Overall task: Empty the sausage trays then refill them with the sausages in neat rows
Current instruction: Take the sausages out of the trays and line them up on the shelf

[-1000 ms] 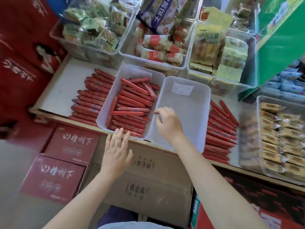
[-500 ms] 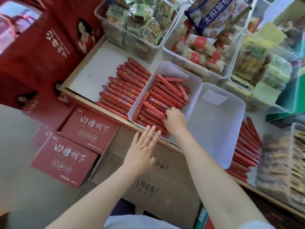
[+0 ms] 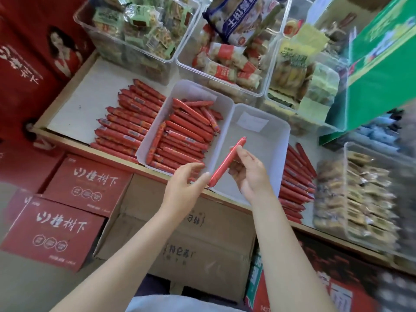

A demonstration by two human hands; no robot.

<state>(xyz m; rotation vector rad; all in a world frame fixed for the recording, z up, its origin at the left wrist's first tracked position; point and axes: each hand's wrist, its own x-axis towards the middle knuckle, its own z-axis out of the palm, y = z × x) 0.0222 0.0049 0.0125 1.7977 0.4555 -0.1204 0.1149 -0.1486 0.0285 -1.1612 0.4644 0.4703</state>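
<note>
Two white trays stand side by side at the shelf's front edge. The left tray (image 3: 177, 86) holds several red sausages lying loosely. The right tray (image 3: 265, 131) holds only a paper slip. My right hand (image 3: 252, 172) pinches one red sausage (image 3: 227, 162) above the right tray's near left corner. My left hand (image 3: 184, 185) hovers beside the sausage's lower end, fingertips at or near it, fingers relaxed. More sausages lie in a row on the shelf left of the trays (image 3: 128, 122) and in another row to the right (image 3: 295, 176).
Clear bins of packaged snacks (image 3: 144, 30) stand behind the trays, and another snack bin (image 3: 369, 199) sits at the right. A green box (image 3: 382, 64) leans at the far right. Red cartons (image 3: 85, 183) and a brown cardboard box (image 3: 180, 244) sit below the shelf edge.
My right hand has lifted one sausage out of the left tray and carried it over the right tray. My left hand rose toward the sausage's lower end.
</note>
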